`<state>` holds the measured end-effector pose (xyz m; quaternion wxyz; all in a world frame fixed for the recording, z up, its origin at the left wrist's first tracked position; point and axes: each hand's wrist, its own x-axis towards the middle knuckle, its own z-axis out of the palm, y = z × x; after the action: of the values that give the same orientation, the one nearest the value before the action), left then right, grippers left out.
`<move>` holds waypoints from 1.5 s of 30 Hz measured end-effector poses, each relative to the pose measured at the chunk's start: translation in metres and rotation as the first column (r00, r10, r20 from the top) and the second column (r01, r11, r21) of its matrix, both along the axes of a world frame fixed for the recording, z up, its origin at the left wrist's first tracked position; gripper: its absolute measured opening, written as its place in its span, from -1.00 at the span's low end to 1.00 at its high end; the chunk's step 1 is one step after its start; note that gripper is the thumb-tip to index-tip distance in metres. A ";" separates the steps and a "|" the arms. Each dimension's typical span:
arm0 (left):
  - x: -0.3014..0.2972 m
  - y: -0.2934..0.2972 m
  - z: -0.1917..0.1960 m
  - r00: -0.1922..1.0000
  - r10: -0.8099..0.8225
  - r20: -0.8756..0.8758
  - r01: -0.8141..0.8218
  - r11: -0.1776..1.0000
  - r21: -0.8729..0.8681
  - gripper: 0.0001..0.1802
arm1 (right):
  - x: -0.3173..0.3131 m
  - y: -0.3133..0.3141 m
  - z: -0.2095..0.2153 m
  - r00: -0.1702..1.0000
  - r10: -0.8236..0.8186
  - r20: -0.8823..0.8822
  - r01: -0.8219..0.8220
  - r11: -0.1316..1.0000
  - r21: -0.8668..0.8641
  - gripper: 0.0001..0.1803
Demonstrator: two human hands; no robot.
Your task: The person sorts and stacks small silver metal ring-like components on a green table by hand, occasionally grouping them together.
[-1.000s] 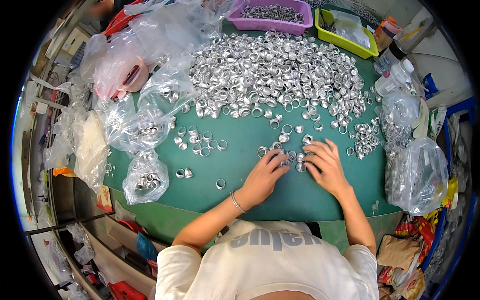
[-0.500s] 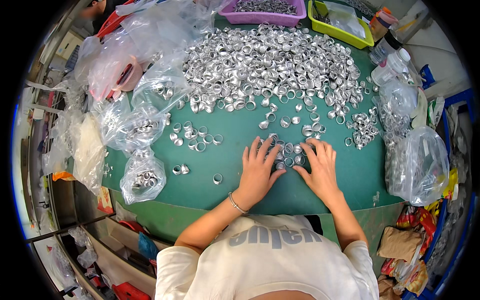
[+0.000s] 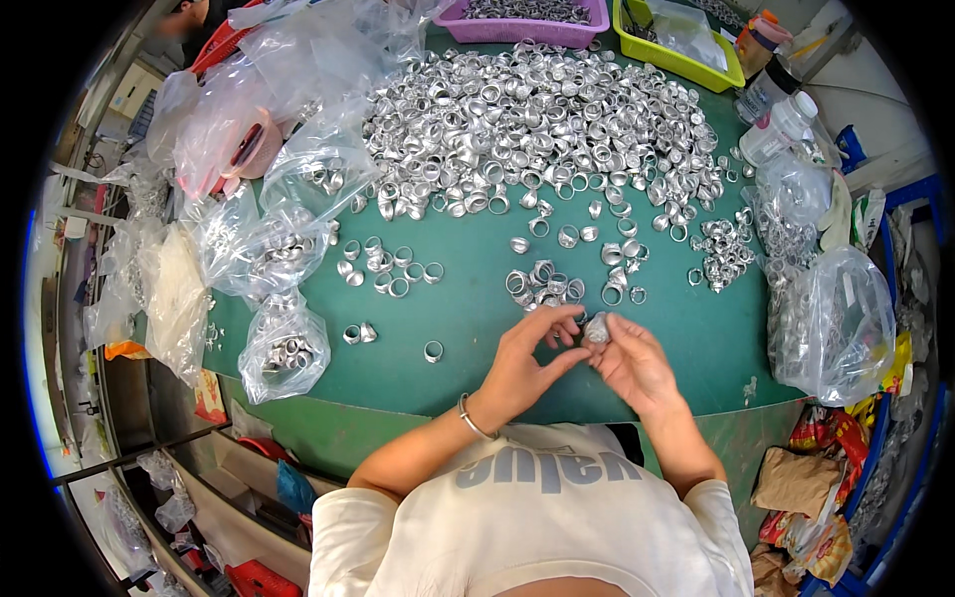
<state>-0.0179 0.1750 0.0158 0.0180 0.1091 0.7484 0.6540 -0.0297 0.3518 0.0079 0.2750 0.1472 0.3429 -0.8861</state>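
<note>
Head view: a green table (image 3: 468,249) spreads beneath the work, with a person in a white shirt (image 3: 537,537) at its near edge.
Main heap: a broad pile of silver-coloured rings (image 3: 537,124) covers the table's far middle.
Bags: a clear plastic bag (image 3: 836,318) stands at the right edge; a smaller clear bag (image 3: 288,348) with rings inside sits at the left.
Baskets: a purple basket (image 3: 522,37) and a yellow-green tray (image 3: 676,62) stand beyond the pile.
Left hand: the left hand (image 3: 522,363), a bracelet (image 3: 473,418) on its wrist, is curved just beside the other, thumb and fingers apart; whether it grips anything cannot be told.
Right hand: the right hand (image 3: 637,368) pinches a ring between thumb and fingers.
Clusters: a ring cluster (image 3: 545,286) lies just beyond the hands.
Held piece: the domed silver ring (image 3: 597,328) is at the right fingertips, between the hands.
</note>
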 end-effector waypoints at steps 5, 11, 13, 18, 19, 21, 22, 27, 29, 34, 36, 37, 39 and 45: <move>0.001 0.003 -0.001 1.000 -0.010 0.013 0.011 1.000 -0.012 -0.61 | 0.006 -0.010 0.001 0.992 0.034 0.122 -0.034 0.999 -0.009 -0.76; 0.008 -0.007 -0.008 0.998 0.030 0.048 -0.024 0.994 -0.107 -0.71 | -0.002 0.018 -0.002 0.795 0.307 -0.523 0.443 0.295 0.846 -0.83; 0.013 -0.006 -0.012 0.999 0.035 0.030 -0.030 0.986 -0.162 -0.71 | -0.005 0.020 -0.004 0.741 0.445 -0.503 0.444 0.237 0.864 -0.69; 0.020 -0.008 -0.016 0.990 0.140 -0.012 -0.141 0.982 -0.129 -0.70 | -0.003 0.011 -0.022 0.546 0.713 -0.440 0.587 0.049 0.808 -0.61; 0.021 -0.012 -0.016 0.985 0.172 -0.003 -0.172 0.980 -0.102 -0.70 | -0.004 0.013 -0.024 0.538 0.711 -0.452 0.602 0.051 0.797 -0.62; 0.025 -0.028 -0.013 0.962 0.273 -0.033 -0.275 0.952 -0.138 -0.71 | -0.005 0.011 -0.020 0.545 0.674 -0.499 0.608 0.092 0.789 -0.65; 0.025 -0.039 -0.009 0.943 0.324 -0.074 -0.332 0.924 -0.189 -0.71 | -0.005 0.010 -0.017 0.547 0.655 -0.521 0.611 0.112 0.783 -0.65; 0.044 -0.098 -0.015 0.765 0.576 -0.287 -0.641 0.643 -0.419 -0.66 | 0.001 0.008 -0.013 0.589 0.608 -0.532 0.516 0.223 0.827 -0.64; 0.055 -0.115 -0.025 0.700 0.606 -0.377 -0.706 0.507 -0.495 -0.66 | 0.004 0.004 -0.011 0.602 0.600 -0.527 0.474 0.263 0.840 -0.64; 0.060 -0.137 -0.045 0.646 0.580 -0.496 -0.746 0.338 -0.574 -0.67 | 0.003 -0.013 -0.005 0.532 0.648 -0.546 0.434 0.345 0.832 -0.62; 0.056 -0.138 -0.050 0.654 0.590 -0.473 -0.732 0.335 -0.594 -0.64 | 0.002 -0.017 -0.005 0.489 0.673 -0.555 0.452 0.350 0.821 -0.63; 0.056 -0.137 -0.050 0.631 0.622 -0.464 -0.738 0.297 -0.606 -0.64 | 0.002 -0.018 -0.005 0.484 0.675 -0.557 0.452 0.352 0.820 -0.63; 0.053 -0.133 -0.047 0.588 0.679 -0.439 -0.741 0.233 -0.630 -0.63 | 0.004 -0.016 -0.004 0.482 0.681 -0.551 0.452 0.346 0.822 -0.63; 0.061 -0.135 -0.048 0.628 0.673 -0.391 -0.704 0.278 -0.654 -0.55 | 0.008 -0.026 0.005 0.471 0.643 -0.604 0.491 0.377 0.785 -0.60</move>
<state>0.0431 0.0396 -0.0317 -0.2356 -0.2303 0.9194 0.2148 -0.0215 0.3261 0.0133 -0.0258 -0.2236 0.8650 -0.4486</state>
